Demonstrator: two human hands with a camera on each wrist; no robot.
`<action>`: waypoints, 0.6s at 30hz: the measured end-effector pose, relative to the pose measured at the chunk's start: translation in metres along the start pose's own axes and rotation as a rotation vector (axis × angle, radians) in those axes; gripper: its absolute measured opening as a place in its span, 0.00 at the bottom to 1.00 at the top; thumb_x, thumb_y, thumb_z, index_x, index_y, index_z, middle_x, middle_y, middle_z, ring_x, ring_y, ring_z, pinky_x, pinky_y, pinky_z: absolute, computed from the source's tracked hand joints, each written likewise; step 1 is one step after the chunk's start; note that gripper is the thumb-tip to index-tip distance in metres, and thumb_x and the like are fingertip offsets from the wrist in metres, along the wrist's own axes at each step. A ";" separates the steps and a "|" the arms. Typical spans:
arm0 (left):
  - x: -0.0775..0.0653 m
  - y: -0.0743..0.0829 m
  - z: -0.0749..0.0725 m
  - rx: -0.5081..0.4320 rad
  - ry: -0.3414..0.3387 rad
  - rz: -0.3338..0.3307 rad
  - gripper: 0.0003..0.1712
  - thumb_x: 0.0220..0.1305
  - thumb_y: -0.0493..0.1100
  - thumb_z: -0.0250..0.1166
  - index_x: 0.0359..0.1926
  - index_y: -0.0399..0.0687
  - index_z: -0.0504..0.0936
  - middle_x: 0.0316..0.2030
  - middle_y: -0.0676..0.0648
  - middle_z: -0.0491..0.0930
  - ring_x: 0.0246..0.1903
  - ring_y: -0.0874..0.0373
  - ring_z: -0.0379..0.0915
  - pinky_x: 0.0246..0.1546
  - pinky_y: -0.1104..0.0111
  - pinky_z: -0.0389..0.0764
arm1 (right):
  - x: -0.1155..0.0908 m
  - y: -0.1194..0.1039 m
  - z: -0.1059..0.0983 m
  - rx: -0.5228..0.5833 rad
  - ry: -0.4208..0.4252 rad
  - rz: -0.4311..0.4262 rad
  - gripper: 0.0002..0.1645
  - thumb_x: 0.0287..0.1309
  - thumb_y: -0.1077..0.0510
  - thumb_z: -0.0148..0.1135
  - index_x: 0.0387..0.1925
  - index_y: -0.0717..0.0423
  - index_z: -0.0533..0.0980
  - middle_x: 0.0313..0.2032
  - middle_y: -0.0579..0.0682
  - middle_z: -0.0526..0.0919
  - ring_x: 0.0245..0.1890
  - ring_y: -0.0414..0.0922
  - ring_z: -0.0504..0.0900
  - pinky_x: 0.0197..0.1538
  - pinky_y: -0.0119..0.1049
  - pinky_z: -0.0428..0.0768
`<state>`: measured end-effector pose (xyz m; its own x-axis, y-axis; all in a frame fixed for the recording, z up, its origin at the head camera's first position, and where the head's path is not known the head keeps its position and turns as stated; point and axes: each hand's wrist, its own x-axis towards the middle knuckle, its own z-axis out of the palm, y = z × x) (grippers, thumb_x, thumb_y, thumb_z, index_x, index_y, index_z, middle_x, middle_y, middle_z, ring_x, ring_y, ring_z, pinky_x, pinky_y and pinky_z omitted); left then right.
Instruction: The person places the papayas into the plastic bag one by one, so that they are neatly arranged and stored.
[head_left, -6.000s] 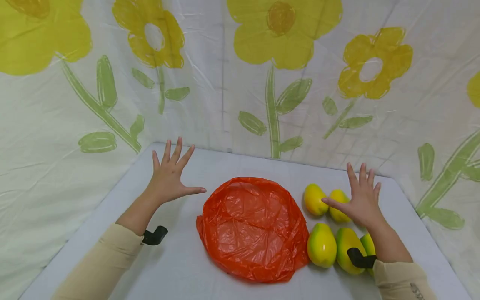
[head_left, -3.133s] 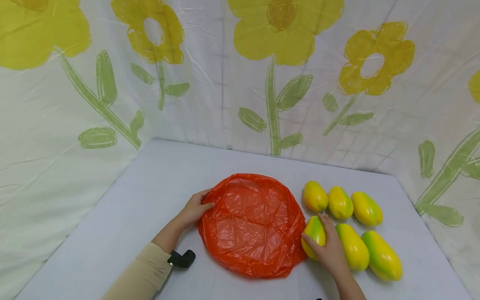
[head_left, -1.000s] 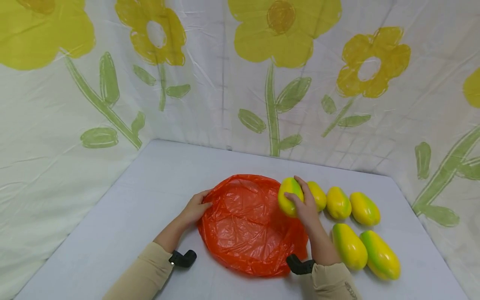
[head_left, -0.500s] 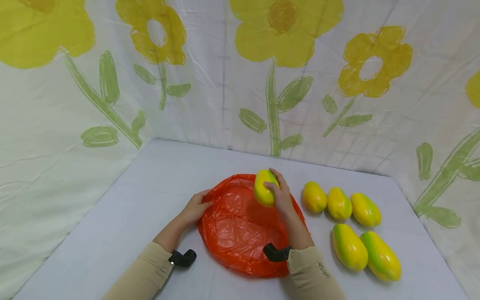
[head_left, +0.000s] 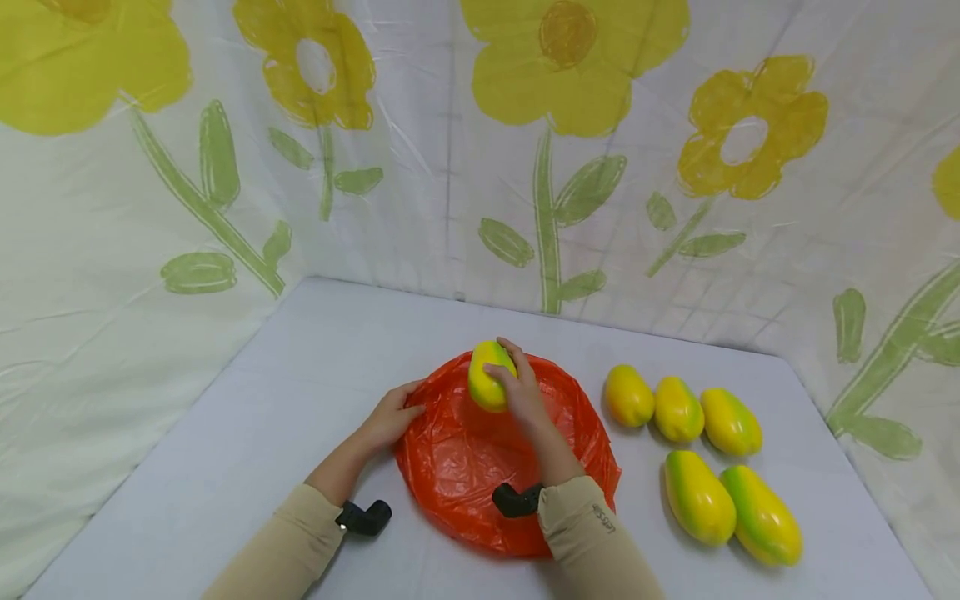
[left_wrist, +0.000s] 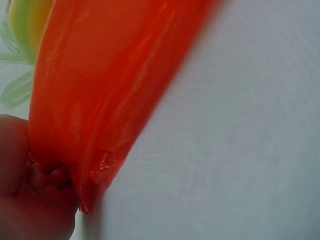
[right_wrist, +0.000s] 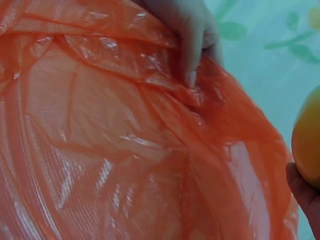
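Observation:
A red plastic bag (head_left: 457, 471) lies spread in a round, with its rim turned up. My left hand (head_left: 387, 417) grips the bag's left rim, thumb inside and fingers behind; the left wrist view shows this left hand (left_wrist: 30, 200) close up at the rim. Over the bag's far part, my right hand (head_left: 523, 392) holds a yellow-green mango (head_left: 487, 385) in the air, thumb in front. At the right edge of the right wrist view, the same mango (right_wrist: 309, 142) shows only in part.
Several more mangoes lie right of the bag: a far row with a mango (head_left: 678, 408) at its middle, and a near pair with a mango (head_left: 699, 497) on its left. Flower-printed cloth (head_left: 420, 208) hangs behind the white table (head_left: 300, 375).
My left hand has come to the bag's rim and taken hold. My right hand has picked up a mango from the near row and carried it left over the bag.

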<state>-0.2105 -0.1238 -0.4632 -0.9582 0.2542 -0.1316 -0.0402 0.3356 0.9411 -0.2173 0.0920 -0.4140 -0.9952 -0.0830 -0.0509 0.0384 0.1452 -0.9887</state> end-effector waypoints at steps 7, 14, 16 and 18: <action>0.000 0.000 0.000 0.007 0.002 -0.018 0.26 0.67 0.37 0.50 0.66 0.44 0.63 0.58 0.39 0.72 0.36 0.58 0.79 0.37 0.66 0.84 | 0.001 0.002 0.018 -0.038 -0.042 -0.027 0.34 0.57 0.51 0.53 0.66 0.41 0.60 0.58 0.53 0.68 0.49 0.49 0.69 0.47 0.35 0.74; 0.000 0.000 0.001 0.008 -0.005 -0.003 0.26 0.67 0.36 0.49 0.66 0.43 0.63 0.58 0.39 0.72 0.37 0.58 0.79 0.37 0.65 0.84 | 0.004 0.011 0.025 -0.071 -0.048 -0.006 0.34 0.57 0.49 0.54 0.66 0.41 0.61 0.59 0.52 0.67 0.51 0.50 0.68 0.49 0.38 0.76; 0.000 0.000 0.002 0.010 -0.011 0.005 0.26 0.67 0.36 0.49 0.66 0.43 0.63 0.58 0.39 0.72 0.37 0.58 0.78 0.38 0.65 0.84 | 0.004 0.013 0.025 -0.074 -0.049 0.003 0.34 0.57 0.48 0.55 0.66 0.41 0.61 0.59 0.52 0.66 0.52 0.51 0.68 0.49 0.39 0.76; -0.001 0.001 0.002 0.012 -0.010 0.013 0.26 0.67 0.36 0.49 0.66 0.42 0.63 0.58 0.38 0.72 0.37 0.58 0.79 0.38 0.65 0.84 | 0.004 0.016 0.026 -0.085 -0.053 0.017 0.34 0.58 0.47 0.56 0.66 0.41 0.60 0.60 0.52 0.66 0.52 0.51 0.68 0.50 0.41 0.76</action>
<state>-0.2087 -0.1221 -0.4625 -0.9556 0.2680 -0.1225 -0.0241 0.3429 0.9391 -0.2179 0.0680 -0.4333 -0.9883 -0.1314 -0.0775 0.0456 0.2300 -0.9721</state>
